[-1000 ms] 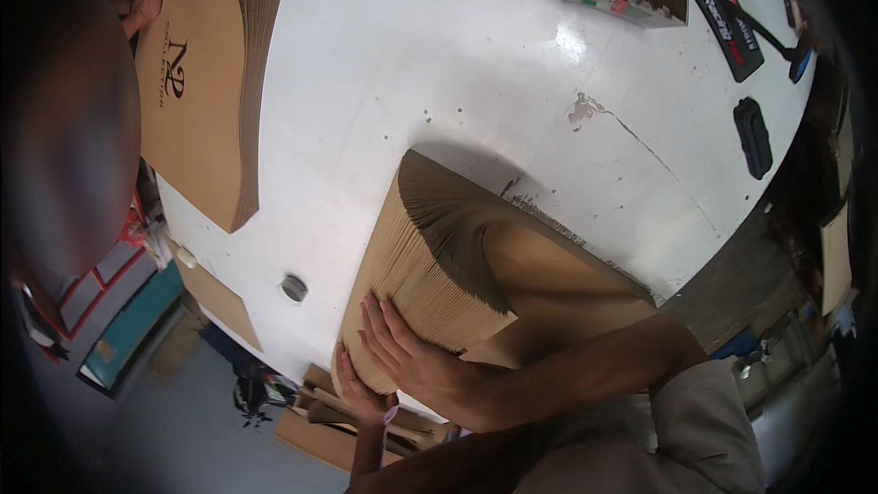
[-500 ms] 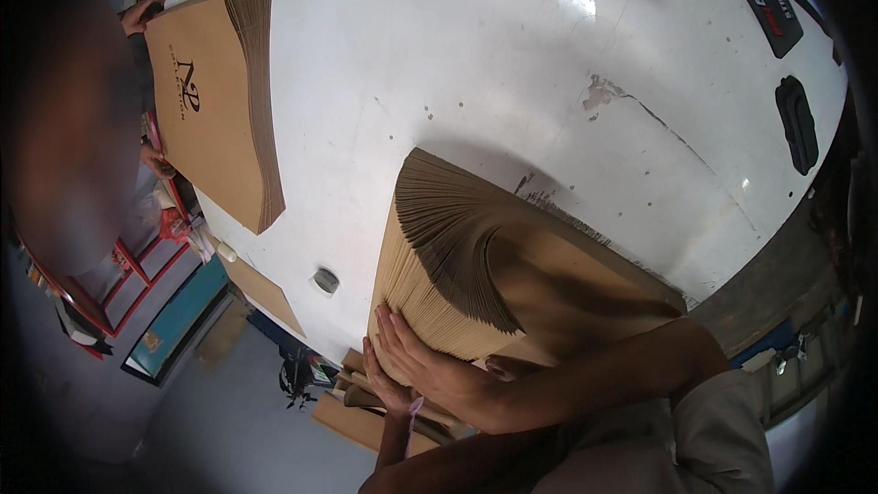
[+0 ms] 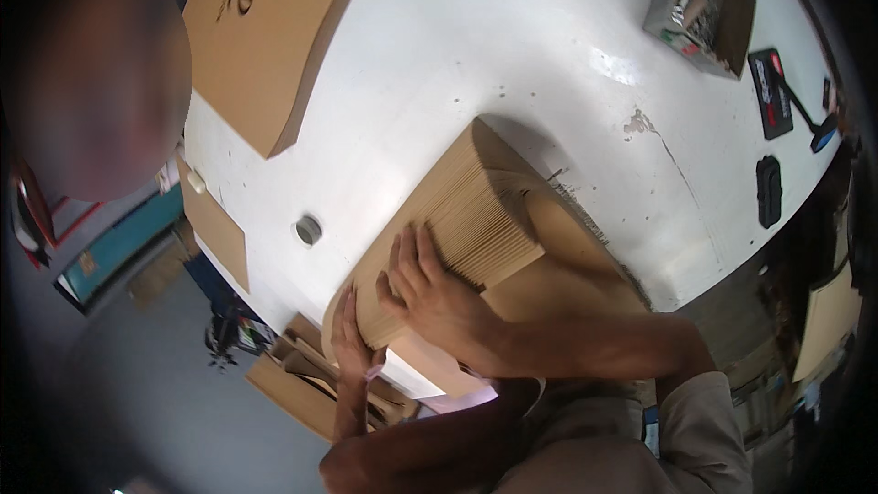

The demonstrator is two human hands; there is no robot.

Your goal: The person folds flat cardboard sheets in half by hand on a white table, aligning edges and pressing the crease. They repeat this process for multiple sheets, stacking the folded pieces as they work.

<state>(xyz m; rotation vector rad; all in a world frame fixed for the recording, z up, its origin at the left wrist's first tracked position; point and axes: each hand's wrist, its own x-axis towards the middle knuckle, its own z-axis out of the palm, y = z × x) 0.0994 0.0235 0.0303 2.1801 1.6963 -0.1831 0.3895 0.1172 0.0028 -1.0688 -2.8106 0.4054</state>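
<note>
A thick stack of brown kraft paper sheets or flat bags (image 3: 476,210) lies in front of me, bent over, its edges fanned into fine steps. My right hand (image 3: 437,297) rests on the stepped edges, fingers stretched and slightly spread. Lower and to the left, my left hand (image 3: 352,338) lies with straight fingers against the stack's near left end. Neither hand closes round the paper. The folded-over underside of the stack is partly hidden by my right forearm.
The white table (image 3: 402,46) has a second printed brown stack (image 3: 265,46) at far left, beside another person. A tape roll (image 3: 306,230), a metal box of small parts (image 3: 704,14) and a black case (image 3: 769,192) lie on it. Cardboard boxes (image 3: 293,384) stand below its near edge.
The stack's top edges have shifted from a wide curling fan to a flatter, evenly stepped slope. My hands have moved apart along it. The view has turned and shifted.
</note>
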